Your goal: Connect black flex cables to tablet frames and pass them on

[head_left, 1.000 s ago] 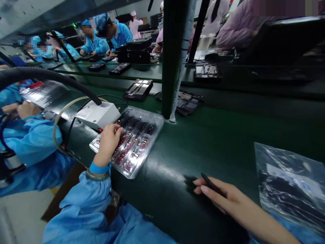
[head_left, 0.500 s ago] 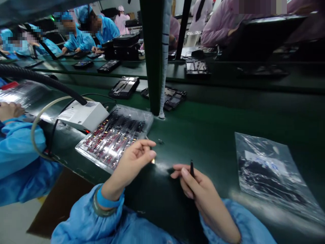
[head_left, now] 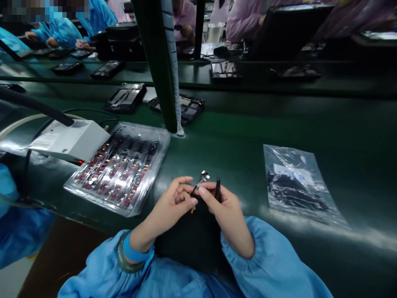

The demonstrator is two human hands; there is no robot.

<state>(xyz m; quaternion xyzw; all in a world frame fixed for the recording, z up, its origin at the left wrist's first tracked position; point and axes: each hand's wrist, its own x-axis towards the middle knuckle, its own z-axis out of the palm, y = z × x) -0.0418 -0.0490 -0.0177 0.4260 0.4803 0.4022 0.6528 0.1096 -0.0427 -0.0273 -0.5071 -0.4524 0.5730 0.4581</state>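
Observation:
Between my two hands is a small dark flex cable (head_left: pixel 202 178) with shiny connector ends, raised above the green bench. My left hand (head_left: pixel 173 203) is closed on it between thumb and fingers, and a gold end shows below the thumb. My right hand (head_left: pixel 223 207) has its thumb and forefinger pinched at the cable's side, touching or nearly touching it. A slim black tool (head_left: pixel 218 190) sticks up between that hand's fingers; its lower end is hidden. To the left of my left hand lies a clear plastic tray (head_left: pixel 135 207) holding rows of small red, black and gold parts.
A white box (head_left: pixel 74 138) with a black hose stands beyond the tray. At right lies a clear bag (head_left: pixel 294 182) of black parts. A green post (head_left: pixel 158 70) rises behind, with opened device housings (head_left: pixel 126 98) around it. Co-workers sit across the bench; a blue sleeve is at left.
My right hand has moved left to meet my left hand at the flex cable, its fingers now close to it. The whole view has shifted, with bench items appearing further left and higher.

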